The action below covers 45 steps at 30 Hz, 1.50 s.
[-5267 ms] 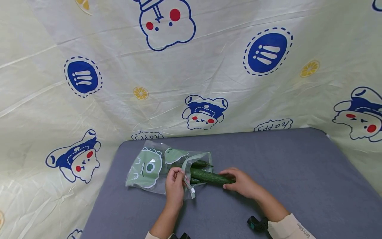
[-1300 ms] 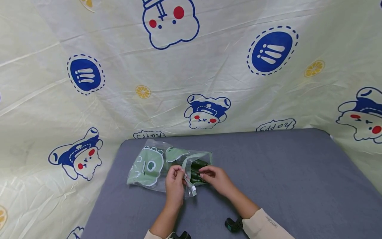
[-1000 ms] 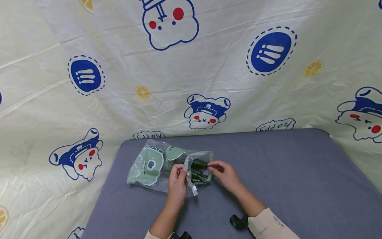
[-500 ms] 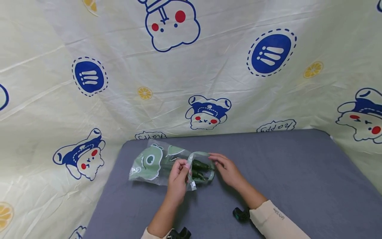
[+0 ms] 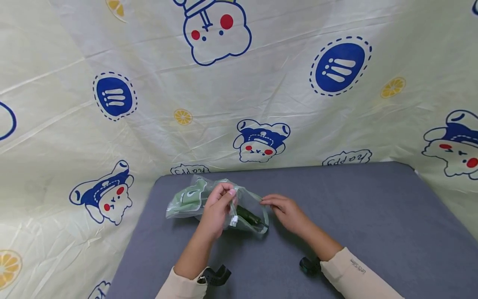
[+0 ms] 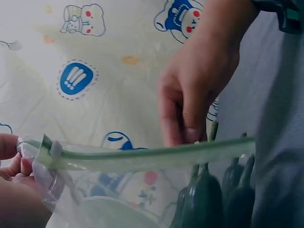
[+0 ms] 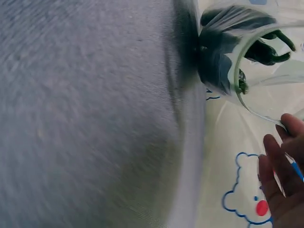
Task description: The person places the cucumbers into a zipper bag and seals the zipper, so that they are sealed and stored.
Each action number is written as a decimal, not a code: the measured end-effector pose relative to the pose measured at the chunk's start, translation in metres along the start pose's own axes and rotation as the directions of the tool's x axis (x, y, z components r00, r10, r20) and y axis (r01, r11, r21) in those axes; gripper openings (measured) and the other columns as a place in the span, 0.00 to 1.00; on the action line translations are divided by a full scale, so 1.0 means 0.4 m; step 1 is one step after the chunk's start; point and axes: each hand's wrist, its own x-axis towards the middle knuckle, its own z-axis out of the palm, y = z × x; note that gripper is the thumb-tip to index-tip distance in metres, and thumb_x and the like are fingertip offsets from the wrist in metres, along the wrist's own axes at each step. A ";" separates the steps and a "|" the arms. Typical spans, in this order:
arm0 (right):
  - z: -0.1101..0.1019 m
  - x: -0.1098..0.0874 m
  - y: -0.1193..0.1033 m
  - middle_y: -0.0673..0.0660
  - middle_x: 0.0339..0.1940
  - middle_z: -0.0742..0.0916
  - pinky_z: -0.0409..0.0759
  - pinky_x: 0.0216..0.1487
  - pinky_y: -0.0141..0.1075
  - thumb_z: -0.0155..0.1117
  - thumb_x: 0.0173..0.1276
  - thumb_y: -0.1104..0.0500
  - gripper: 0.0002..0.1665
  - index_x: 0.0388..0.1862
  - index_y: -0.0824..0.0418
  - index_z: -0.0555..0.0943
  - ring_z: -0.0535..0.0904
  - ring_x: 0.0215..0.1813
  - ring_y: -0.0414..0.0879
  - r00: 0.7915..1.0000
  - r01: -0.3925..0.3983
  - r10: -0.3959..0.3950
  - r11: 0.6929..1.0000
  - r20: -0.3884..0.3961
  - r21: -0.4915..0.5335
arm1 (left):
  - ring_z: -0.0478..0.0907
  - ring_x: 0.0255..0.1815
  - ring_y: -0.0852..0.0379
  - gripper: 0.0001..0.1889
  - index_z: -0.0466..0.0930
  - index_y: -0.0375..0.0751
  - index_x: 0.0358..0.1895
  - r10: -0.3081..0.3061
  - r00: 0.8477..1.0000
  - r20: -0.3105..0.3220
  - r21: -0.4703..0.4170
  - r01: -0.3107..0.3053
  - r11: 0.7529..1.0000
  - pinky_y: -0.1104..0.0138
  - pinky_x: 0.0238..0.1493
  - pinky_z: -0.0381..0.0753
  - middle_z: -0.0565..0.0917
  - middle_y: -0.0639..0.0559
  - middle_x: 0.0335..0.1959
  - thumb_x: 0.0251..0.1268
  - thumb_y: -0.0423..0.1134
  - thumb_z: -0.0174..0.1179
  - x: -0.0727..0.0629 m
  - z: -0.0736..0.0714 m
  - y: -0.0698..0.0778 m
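A clear zip bag (image 5: 183,203) with a green cartoon print lies slanted, its mouth toward the right. My left hand (image 5: 214,209) pinches the near zip edge beside the white slider (image 5: 234,221). Opposite it, the fingertips of my right hand (image 5: 287,212) pinch the far rim of the mouth, which is spread wide. Inside sit several long, dark green stemmed vegetables (image 5: 248,216), stems toward the opening. In the left wrist view they stand stem up behind the film, and the green zip strip (image 6: 142,154) runs across above them. The right wrist view looks into the round mouth.
Grey cloth covers the table (image 5: 336,207). A pale printed sheet (image 5: 209,91) hangs behind it and along the left side. Black wrist cameras sit at both cuffs, one (image 5: 218,275) on the left and one (image 5: 309,265) on the right.
The right hand pushed a cucumber into the bag, let go and moved to the far rim. The left hand then lifted its edge, tilting the bag and widening its mouth.
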 end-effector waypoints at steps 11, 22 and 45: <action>-0.123 0.030 -0.077 0.53 0.45 0.90 0.75 0.57 0.15 0.76 0.53 0.73 0.19 0.43 0.59 0.89 0.87 0.47 0.46 0.922 0.335 -0.357 0.929 -0.150 -0.155 | 0.65 0.25 0.60 0.07 0.71 0.45 0.38 0.009 0.999 0.033 -0.133 -0.005 0.991 0.72 0.29 0.66 0.70 0.55 0.27 0.77 0.31 0.45 0.027 -0.008 0.153; -0.281 0.102 -0.207 0.54 0.45 0.88 0.72 0.60 0.15 0.71 0.57 0.75 0.18 0.46 0.63 0.84 0.85 0.47 0.45 0.885 0.408 -0.452 0.868 -0.110 -0.282 | 0.66 0.23 0.60 0.09 0.72 0.46 0.36 0.069 0.997 -0.021 -0.158 -0.071 0.985 0.73 0.25 0.64 0.71 0.57 0.23 0.77 0.32 0.45 0.091 -0.015 0.298; -0.414 0.099 -0.290 0.51 0.32 0.79 0.74 0.31 0.21 0.57 0.72 0.73 0.09 0.49 0.67 0.75 0.74 0.29 0.37 0.928 0.148 -0.182 0.981 -0.325 -0.126 | 0.67 0.31 0.56 0.09 0.76 0.32 0.48 -0.043 0.970 0.239 0.352 -0.045 0.935 0.68 0.34 0.70 0.70 0.53 0.30 0.77 0.36 0.53 0.091 -0.026 0.288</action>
